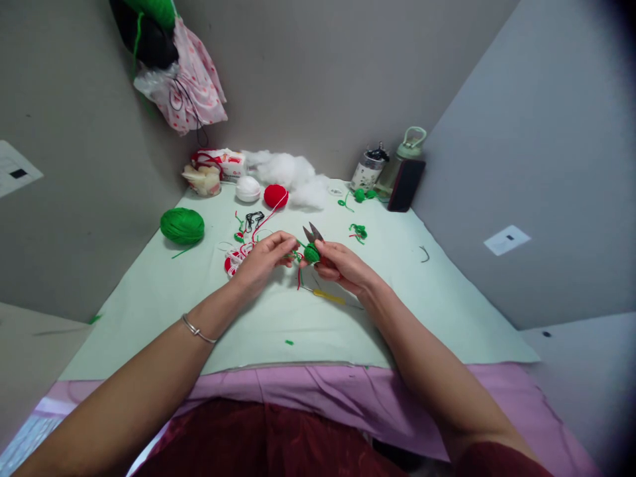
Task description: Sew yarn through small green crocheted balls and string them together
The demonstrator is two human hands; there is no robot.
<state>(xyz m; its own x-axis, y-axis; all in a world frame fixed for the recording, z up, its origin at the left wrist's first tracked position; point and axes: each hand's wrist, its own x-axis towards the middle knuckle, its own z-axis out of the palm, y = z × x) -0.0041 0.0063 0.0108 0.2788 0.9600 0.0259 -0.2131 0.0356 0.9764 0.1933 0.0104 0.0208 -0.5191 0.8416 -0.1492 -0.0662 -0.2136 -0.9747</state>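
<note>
Over the middle of the table, my left hand [268, 257] is closed, pinching strands of green yarn [297, 254]. Close beside it, my right hand [342, 265] is wrapped round a pair of scissors [313, 232], whose dark blades point up and away, slightly apart. A small round green crocheted piece [311, 253] sits between the hands, against my right fingertips. Red and green yarn ends [299, 278] dangle below it. Under my hands lies a crochet hook with a yellow handle [328, 297]. Tangled white and red yarn [237, 258] is next to my left wrist.
A green yarn ball [182, 226] lies left. Behind are white [248, 189] and red yarn balls [275, 196], and white stuffing [291, 172]. A phone [406, 185] leans on a bottle [394, 173] at back right. Small green pieces [358, 232] lie right of my hands.
</note>
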